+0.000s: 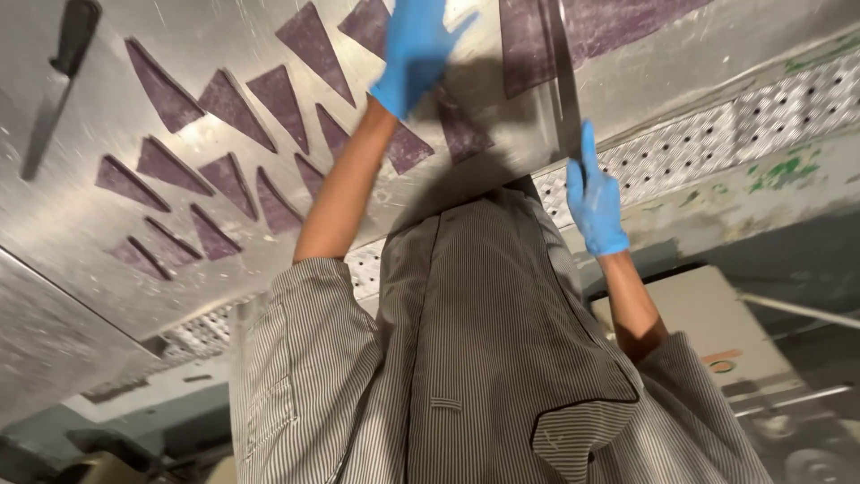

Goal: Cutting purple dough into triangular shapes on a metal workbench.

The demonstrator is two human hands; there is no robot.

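I judge it well along: purple dough triangles (231,108) cut from 9 to 12 o'clock, uncut dough sheet (609,22) at 1, left hand (417,54) open above them, right hand (596,202) open below the metal straightedge (564,81)

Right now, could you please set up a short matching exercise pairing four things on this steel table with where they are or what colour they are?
Things:
1. knife
2. triangular pieces
3. left hand
4. right hand

Descriptions:
A. purple, laid out in rows on the steel table
B. black-handled, lying apart at the far left
C. blue-gloved, at the table's edge beside the perforated strip
D. blue-gloved, stretched out over the table above the pieces

Pairs: 1-B, 2-A, 3-D, 4-C
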